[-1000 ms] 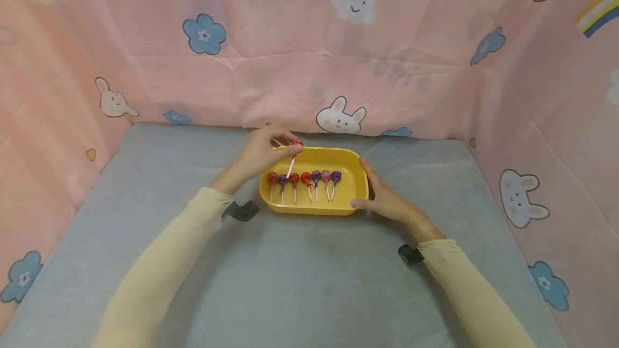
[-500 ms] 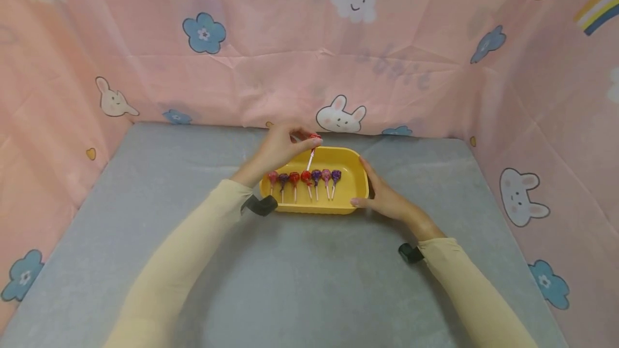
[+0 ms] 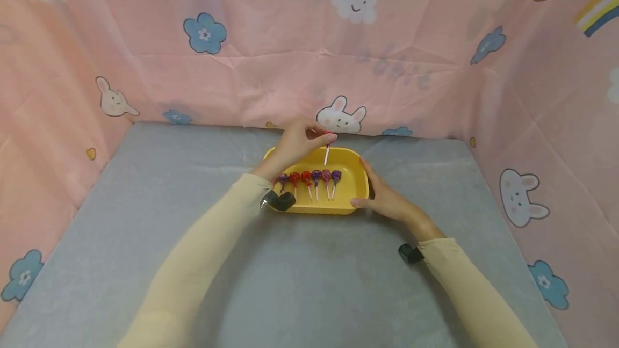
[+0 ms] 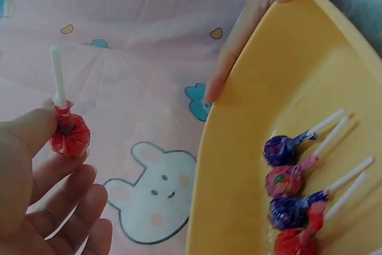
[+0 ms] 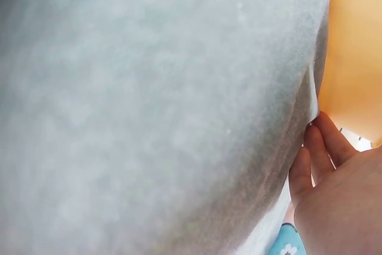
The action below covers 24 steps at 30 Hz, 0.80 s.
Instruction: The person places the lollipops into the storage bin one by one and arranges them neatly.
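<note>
My left hand (image 3: 296, 145) is above the back of a yellow tray (image 3: 354, 184). Between its thumb and index finger it pinches a red-wrapped lollipop (image 4: 70, 138), whose white stick points down toward the tray in the head view. Inside the tray lies a row of several lollipops in red, pink and purple wrappers, among them a pink one (image 4: 283, 181) and a purple one (image 3: 336, 176); my left wrist partly covers the row's left end. My right hand (image 3: 387, 200) holds the tray's right end, thumb at the near corner and fingers along the outer side.
The tray stands on a grey cloth-covered table (image 3: 309, 278) near its back edge. Pink printed curtain (image 3: 271, 79) hangs behind and at both sides. A dark wrist camera (image 3: 281, 201) on the left sleeve overlaps the tray's near left corner.
My left hand has moved right with the red lollipop, from above the tray's left part to past its middle. The right hand and the tray have stayed in place.
</note>
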Each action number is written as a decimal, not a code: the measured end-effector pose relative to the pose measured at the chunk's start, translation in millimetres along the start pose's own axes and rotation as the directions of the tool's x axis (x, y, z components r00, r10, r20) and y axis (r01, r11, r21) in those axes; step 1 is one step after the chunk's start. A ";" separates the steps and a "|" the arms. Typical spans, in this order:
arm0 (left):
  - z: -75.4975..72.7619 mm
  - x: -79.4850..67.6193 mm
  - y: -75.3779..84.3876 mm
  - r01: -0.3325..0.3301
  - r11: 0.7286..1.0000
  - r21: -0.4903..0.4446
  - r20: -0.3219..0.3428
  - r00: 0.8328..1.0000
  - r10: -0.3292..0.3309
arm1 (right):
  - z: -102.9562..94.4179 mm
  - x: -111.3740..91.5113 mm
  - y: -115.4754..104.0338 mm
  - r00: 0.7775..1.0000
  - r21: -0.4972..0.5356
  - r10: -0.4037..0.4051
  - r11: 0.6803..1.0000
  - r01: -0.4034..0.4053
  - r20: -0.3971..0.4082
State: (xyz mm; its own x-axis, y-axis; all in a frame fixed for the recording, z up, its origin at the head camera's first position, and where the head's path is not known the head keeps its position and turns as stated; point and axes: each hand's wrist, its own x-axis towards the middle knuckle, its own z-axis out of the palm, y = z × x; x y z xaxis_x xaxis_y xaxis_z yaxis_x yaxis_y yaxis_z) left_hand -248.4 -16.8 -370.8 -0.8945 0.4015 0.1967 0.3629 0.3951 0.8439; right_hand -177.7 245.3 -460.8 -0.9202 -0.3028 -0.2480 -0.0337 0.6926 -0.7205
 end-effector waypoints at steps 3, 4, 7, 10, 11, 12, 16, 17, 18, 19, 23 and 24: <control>9.2 2.0 -0.7 -0.004 1.000 0.014 0.011 1.000 0.004 | 0.5 0.0 0.5 1.000 0.001 -0.012 1.000 0.012 0.004; 12.2 2.2 -1.0 -0.004 1.000 0.016 0.017 1.000 0.004 | 0.5 0.1 0.7 1.000 0.003 -0.016 1.000 0.016 0.004; 20.5 2.7 -2.5 0.010 1.000 0.018 0.036 0.999 -0.011 | 0.7 0.3 1.0 1.000 0.008 -0.027 1.000 0.027 0.007; 27.3 4.3 -5.4 0.028 0.999 0.023 0.043 0.999 -0.029 | 0.8 0.6 1.2 0.999 0.010 -0.037 0.999 0.037 0.009; 29.2 4.7 -6.0 0.030 0.999 0.024 0.044 0.999 -0.031 | 0.8 0.7 1.4 0.999 0.008 -0.041 0.999 0.041 0.009; 31.0 5.1 -6.4 0.033 0.999 0.024 0.045 0.998 -0.034 | 0.8 0.7 1.5 0.999 0.007 -0.046 0.999 0.046 0.009; 37.9 6.0 -7.2 0.056 0.998 0.040 0.062 0.996 -0.059 | 0.6 0.1 1.6 0.999 0.004 -0.054 0.999 0.054 0.010; 39.7 6.1 -7.5 0.067 0.997 0.046 0.069 0.995 -0.070 | 0.7 0.0 1.4 0.998 0.006 -0.054 0.999 0.054 0.011; 41.7 6.2 -8.0 0.076 0.996 0.054 0.073 0.994 -0.080 | 0.7 -0.1 1.1 0.998 0.008 -0.056 0.998 0.056 0.011; 43.6 6.1 -8.4 0.082 0.995 0.059 0.078 0.993 -0.086 | 0.7 -0.1 1.0 0.998 0.009 -0.056 0.998 0.056 0.011; 51.0 5.9 -11.0 0.098 0.993 0.065 0.086 0.991 -0.104 | 0.8 0.2 0.9 0.998 0.014 -0.057 0.998 0.057 0.014; 52.7 6.0 -11.9 0.101 0.993 0.062 0.087 0.991 -0.106 | 0.8 0.2 1.0 0.998 0.014 -0.058 0.998 0.058 0.014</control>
State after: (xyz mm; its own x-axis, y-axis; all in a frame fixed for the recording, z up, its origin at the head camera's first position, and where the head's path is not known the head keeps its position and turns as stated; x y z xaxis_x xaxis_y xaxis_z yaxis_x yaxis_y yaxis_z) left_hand -244.3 24.5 -406.0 -0.9017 0.4278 0.0620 0.2867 0.4844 0.8266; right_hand -177.6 245.4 -462.1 -0.9110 -0.3521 -0.2149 -0.0818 0.6649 -0.7425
